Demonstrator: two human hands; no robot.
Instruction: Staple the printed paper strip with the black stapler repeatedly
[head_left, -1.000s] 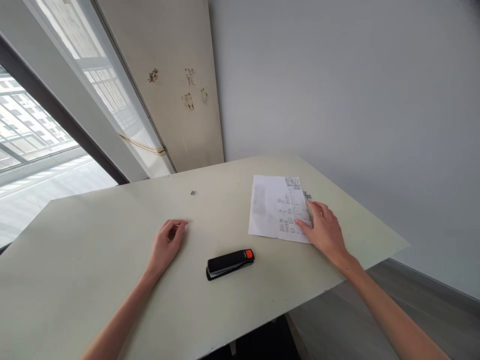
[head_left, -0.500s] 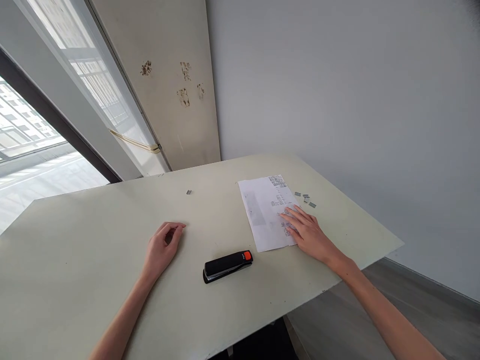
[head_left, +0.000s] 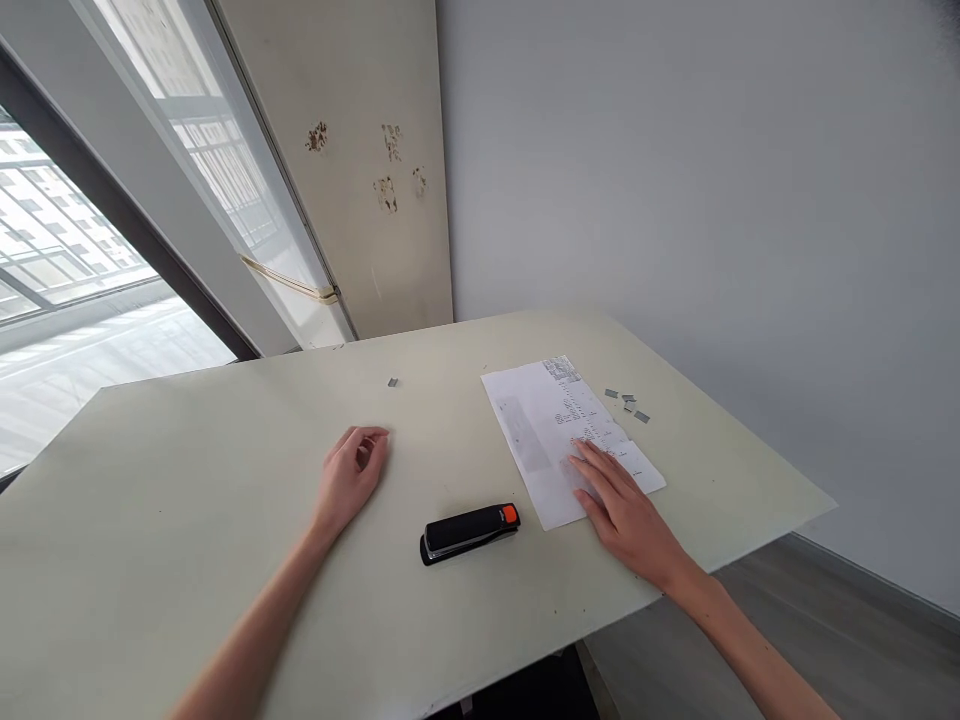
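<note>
A printed sheet of white paper (head_left: pixel 525 415) lies slanted on the table, with a block of dense print at its far corner. On its near right part my right hand (head_left: pixel 619 500) rests flat, fingers spread, covering some of the print. A black stapler (head_left: pixel 465 532) with an orange-red patch at one end lies between my hands, a little nearer to me. My left hand (head_left: pixel 352 475) sits on the table left of the stapler, its fingers loosely curled round a hollow where I see nothing held.
Several small grey strips (head_left: pixel 628 402) lie to the right of the paper. One more grey piece (head_left: pixel 393 382) is beyond my left hand. The pale table (head_left: pixel 225 480) meets a grey wall (head_left: pixel 675 180) on the right; a window stands on the left.
The paper has turned and slid slightly toward me under my right hand, which moved nearer too. My left hand has shifted slightly forward and right. The whole view has shifted a little.
</note>
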